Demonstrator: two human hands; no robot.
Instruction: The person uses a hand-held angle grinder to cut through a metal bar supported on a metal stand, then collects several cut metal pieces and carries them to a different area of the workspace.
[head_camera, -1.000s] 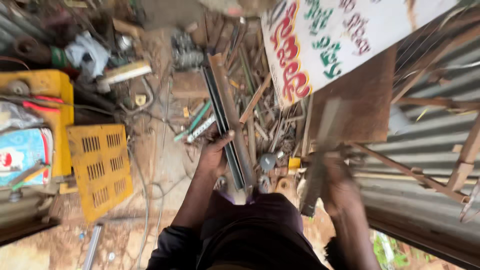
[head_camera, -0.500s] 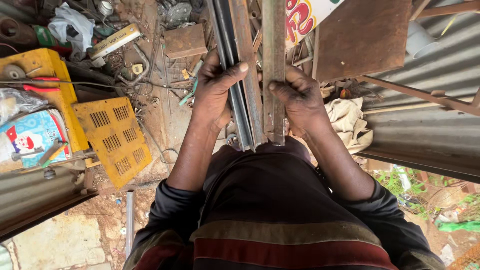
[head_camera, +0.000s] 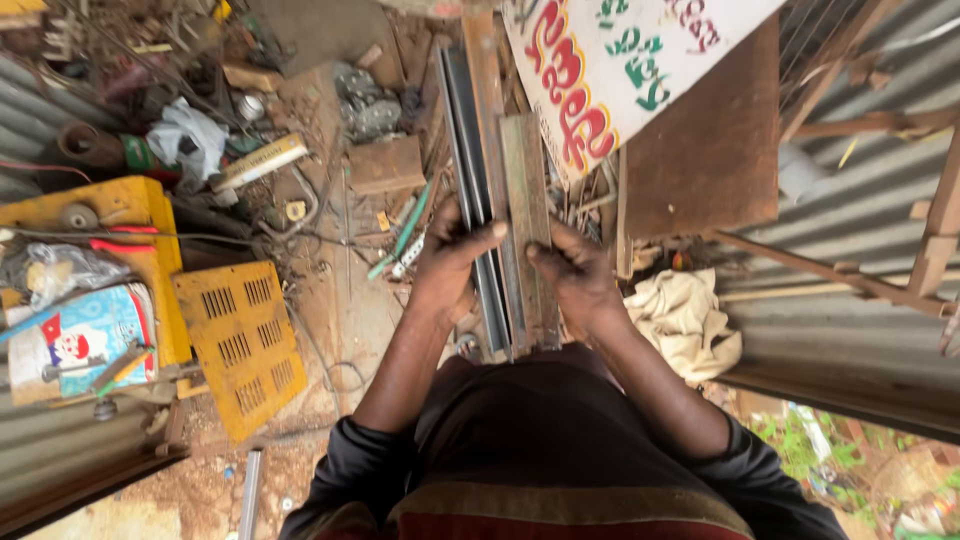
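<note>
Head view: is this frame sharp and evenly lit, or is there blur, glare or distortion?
Head view: even daylight, no hard shadows; left hand, right hand and the metal strips they hold look sharp; the white painted sign is bright, mildly washed; straight lines splay toward the edges, suggesting wide-angle distortion.

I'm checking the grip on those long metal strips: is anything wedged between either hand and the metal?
Nothing visible. The left hand presses straight on the dark metal strips, and the right hand on the greenish strip beside them. Both are bare, thumbs on the faces, with no cloth or scrap between.
</note>
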